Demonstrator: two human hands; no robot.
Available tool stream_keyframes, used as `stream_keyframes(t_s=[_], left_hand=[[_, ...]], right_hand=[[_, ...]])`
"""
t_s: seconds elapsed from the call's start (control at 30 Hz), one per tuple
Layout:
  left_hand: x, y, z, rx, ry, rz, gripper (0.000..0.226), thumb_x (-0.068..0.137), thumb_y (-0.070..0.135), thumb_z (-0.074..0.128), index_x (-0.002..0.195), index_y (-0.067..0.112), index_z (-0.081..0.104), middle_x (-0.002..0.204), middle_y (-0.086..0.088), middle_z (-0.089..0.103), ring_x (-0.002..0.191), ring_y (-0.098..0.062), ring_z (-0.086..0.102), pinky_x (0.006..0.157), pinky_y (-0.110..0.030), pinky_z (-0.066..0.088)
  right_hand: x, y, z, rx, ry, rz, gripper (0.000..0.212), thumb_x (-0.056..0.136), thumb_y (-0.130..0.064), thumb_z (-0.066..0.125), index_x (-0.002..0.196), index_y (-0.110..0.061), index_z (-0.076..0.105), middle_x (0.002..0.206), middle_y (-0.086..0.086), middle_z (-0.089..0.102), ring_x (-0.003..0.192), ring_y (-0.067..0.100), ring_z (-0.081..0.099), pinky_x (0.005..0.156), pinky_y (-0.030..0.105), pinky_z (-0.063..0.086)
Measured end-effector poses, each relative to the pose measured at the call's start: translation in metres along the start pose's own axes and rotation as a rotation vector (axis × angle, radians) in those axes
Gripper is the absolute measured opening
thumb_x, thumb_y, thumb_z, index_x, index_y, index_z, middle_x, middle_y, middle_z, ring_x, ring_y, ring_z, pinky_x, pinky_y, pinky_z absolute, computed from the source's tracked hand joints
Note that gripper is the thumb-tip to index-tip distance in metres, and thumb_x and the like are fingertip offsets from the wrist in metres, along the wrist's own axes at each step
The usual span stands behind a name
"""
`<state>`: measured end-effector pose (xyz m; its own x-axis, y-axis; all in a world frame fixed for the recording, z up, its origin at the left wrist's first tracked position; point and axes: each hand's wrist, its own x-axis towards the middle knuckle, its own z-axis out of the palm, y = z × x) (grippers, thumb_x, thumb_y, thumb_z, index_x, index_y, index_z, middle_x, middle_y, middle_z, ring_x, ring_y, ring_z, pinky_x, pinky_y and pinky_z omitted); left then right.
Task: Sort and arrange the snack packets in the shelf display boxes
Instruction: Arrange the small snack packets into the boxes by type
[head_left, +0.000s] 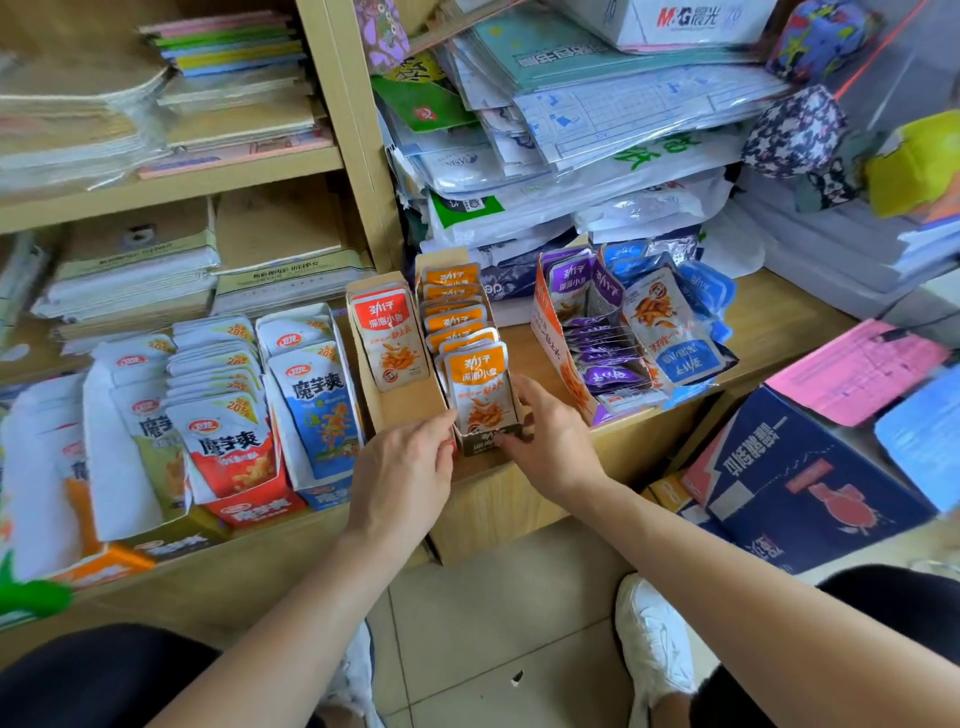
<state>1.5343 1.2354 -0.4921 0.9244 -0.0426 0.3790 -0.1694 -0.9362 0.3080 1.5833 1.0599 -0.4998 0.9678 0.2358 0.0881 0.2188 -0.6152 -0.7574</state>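
The orange box (484, 442) stands at the front edge of the shelf (498, 504), with its long axis running front to back. Orange packets (475, 384) stand upright in a row inside it, printed faces toward the front edge. The right grip (550, 436) holds the box's front right corner, thumb along the right wall and fingers curled on the front panel. The left grip (405, 467) has bent fingers at the front left corner; whether it clasps the box cannot be told. A red-packet box (410, 408) stands just beside it, on the left grip's side.
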Motion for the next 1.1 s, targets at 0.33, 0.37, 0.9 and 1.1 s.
stream_keyframes(t_s=[0.33,0.37,0.9,1.1], left_hand=[[0.031,0.048,-0.004,-0.233,0.009,0.217,0.038,0.086,0.025,0.076,0.122,0.016,0.072,0.11,0.006,0.067,0.105,-0.011,0.059,0.092,-0.02,0.044],[0.035,0.056,0.0,-0.247,-0.011,0.236,0.037,0.086,0.026,0.076,0.122,0.018,0.072,0.111,0.007,0.068,0.105,-0.01,0.059,0.091,-0.021,0.045],[0.085,0.09,0.038,0.217,-0.265,0.37,0.038,0.089,0.051,0.065,0.112,0.023,0.076,0.097,0.007,0.069,0.095,-0.018,0.051,0.077,-0.035,0.04],[0.084,0.087,0.0,0.289,-0.407,0.347,0.036,0.082,0.047,0.064,0.116,0.038,0.073,0.101,0.012,0.071,0.099,-0.016,0.055,0.087,-0.033,0.042]], right_hand=[[-0.023,0.019,-0.096,-0.185,0.41,-0.087,0.024,0.084,-0.009,0.073,0.107,-0.017,0.071,0.095,-0.003,0.066,0.082,0.013,0.059,0.07,0.022,0.049],[-0.023,0.028,-0.108,-0.194,0.397,-0.044,0.024,0.083,-0.009,0.073,0.105,-0.018,0.071,0.094,-0.004,0.066,0.081,0.012,0.058,0.069,0.02,0.047],[-0.013,0.085,-0.101,-0.08,0.059,0.012,0.033,0.09,-0.025,0.072,0.121,-0.019,0.063,0.114,0.002,0.065,0.103,0.022,0.061,0.087,0.038,0.052],[-0.003,0.06,-0.104,-0.234,-0.113,-0.029,0.024,0.088,-0.028,0.072,0.109,-0.02,0.065,0.107,0.002,0.066,0.099,0.024,0.062,0.082,0.041,0.055]])
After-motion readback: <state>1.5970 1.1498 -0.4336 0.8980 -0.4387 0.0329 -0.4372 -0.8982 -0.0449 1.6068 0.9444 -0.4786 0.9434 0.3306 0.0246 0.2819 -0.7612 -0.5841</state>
